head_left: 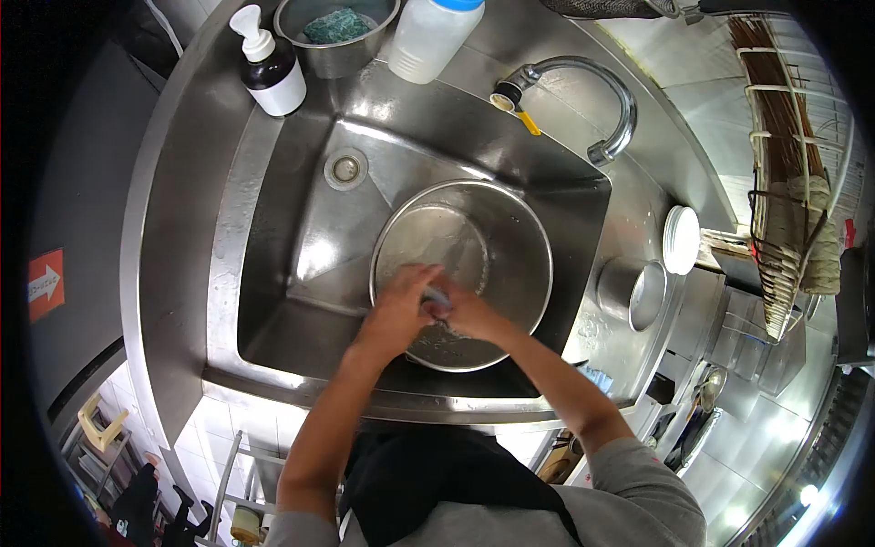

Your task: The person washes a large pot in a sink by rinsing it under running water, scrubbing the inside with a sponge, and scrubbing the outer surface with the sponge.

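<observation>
Inside the deep rectangular grey stainless-steel sink (314, 219), a wide round silver-coloured metal pot (529, 260) sits toward the right side, its open mouth facing up. Over the near-left part of that mouth, the left hand (401, 296) and right hand (469, 313) meet, fingers curled in toward each other. Between them shows a small pale-grey and pinkish-brown item (437, 299), too blurred to identify; I cannot tell whether either hand is closed firmly around it or only touching it. Being small enough to sit between the fingers, it is probably light, and likely slippery if wet; whether it is stiff, soft or fragile cannot be judged. A two-sided hold with the finger pads, without hard squeezing, would seem safest. The pot looks thin-walled and stiff, hardly fragile, probably moderate in weight but awkward because of its breadth. Its smooth, wet-looking inner wall would offer little purchase, so the narrow bright rim (551, 269) seems the better place to hold, one hand at each opposite side.
</observation>
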### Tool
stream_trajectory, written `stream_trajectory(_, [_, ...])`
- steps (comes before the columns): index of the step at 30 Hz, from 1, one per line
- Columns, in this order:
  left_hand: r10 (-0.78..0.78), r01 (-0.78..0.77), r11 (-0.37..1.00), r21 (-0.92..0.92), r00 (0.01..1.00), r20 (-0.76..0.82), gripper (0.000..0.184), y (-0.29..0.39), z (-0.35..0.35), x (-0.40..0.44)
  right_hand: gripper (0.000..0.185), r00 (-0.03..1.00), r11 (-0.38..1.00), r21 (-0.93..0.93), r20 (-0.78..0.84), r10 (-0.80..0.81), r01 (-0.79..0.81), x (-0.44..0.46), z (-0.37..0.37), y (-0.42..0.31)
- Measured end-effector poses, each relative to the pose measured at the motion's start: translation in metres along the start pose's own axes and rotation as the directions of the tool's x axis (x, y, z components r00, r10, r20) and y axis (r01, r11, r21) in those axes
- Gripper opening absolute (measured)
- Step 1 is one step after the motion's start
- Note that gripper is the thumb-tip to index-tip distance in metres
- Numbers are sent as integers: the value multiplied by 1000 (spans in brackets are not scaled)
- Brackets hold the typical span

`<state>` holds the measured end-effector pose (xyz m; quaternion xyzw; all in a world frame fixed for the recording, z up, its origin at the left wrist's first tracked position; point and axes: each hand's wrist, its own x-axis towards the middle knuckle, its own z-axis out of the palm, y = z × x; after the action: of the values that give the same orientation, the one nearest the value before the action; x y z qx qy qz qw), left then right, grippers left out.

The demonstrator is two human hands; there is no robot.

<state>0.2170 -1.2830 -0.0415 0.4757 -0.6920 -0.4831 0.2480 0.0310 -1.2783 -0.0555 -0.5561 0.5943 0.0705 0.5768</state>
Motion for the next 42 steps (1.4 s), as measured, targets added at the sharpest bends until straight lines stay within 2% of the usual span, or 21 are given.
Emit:
stream_trajectory(2, [-11,32,982,185,994,-111,63,-2,-13,-3,59,988,991,-19,-75,-133,132,11,37,25])
stream_trajectory(4, [-262,377,906,191,855,-447,61,-8,-16,-1,56,998,959,-282,69,-12,31,16,73,46])
stream_trajectory(7, [-524,609,792,42,713,-467,58,-67,39,-2,50,979,880,-474,180,90,6,10,64,110])
stream_trajectory(10, [-514,538,840,-73,745,-424,45,-65,46,9,43,992,318,-945,107,70,80,41,-37,190])
stream_trajectory(11, [-568,579,810,-93,737,-365,40,-57,49,10,42,1000,262,-965,21,13,16,62,-56,207])
stream_trajectory(13, [-526,554,831,-48,755,-393,39,-63,59,8,42,982,591,-794,-188,-14,-143,69,-28,219])
stream_trajectory(15, [-462,506,862,-13,776,-429,38,-62,57,19,48,999,89,-996,7,45,3,59,25,250])
stream_trajectory(17, [-503,540,841,-32,759,-413,37,-49,54,21,64,998,837,-547,50,48,-13,62,92,210])
stream_trajectory(18, [-507,540,840,-41,757,-413,37,-51,55,24,73,996,984,-175,72,50,-37,63,126,188])
stream_trajectory(21, [-452,498,865,54,823,-345,37,-63,49,30,71,894,971,-43,381,234,-235,60,94,153])
stream_trajectory(23, [-362,405,913,40,853,-376,37,-63,47,35,66,948,652,-758,221,230,18,33,28,171])
stream_trajectory(25, [-363,402,915,35,856,-369,38,-66,51,38,67,942,17,-999,49,333,46,20,-40,175])
stream_trajectory(26, [-360,402,915,42,859,-364,38,-68,52,39,67,942,11,-999,53,331,53,24,-38,174])
stream_trajectory(29, [-398,447,890,91,858,-325,39,-68,49,45,53,912,372,-904,-43,408,-209,1,7,149])
stream_trajectory(30, [-393,443,892,92,859,-329,39,-69,48,46,58,834,645,-757,287,472,-105,-2,12,131])
stream_trajectory(32, [-310,389,908,156,874,-375,38,-73,51,46,42,913,985,-81,369,173,-154,-7,54,128])
stream_trajectory(35, [-169,224,962,158,939,-300,35,-95,36,64,41,851,960,-248,468,239,-134,-40,0,114])
stream_trajectory(36, [-169,221,963,153,939,-299,35,-98,30,73,38,834,930,-322,551,31,178,-27,-5,187])
stream_trajectory(38, [-186,217,954,205,970,-157,33,-98,19,86,38,810,808,-549,562,167,214,-18,-50,164])
stream_trajectory(39, [-188,217,956,199,970,-157,33,-94,13,93,38,901,872,-457,432,46,175,-20,-54,180])
stream_trajectory(42, [-165,199,940,277,976,-140,35,-93,5,100,41,910,947,-319,384,157,-29,-23,-61,163])
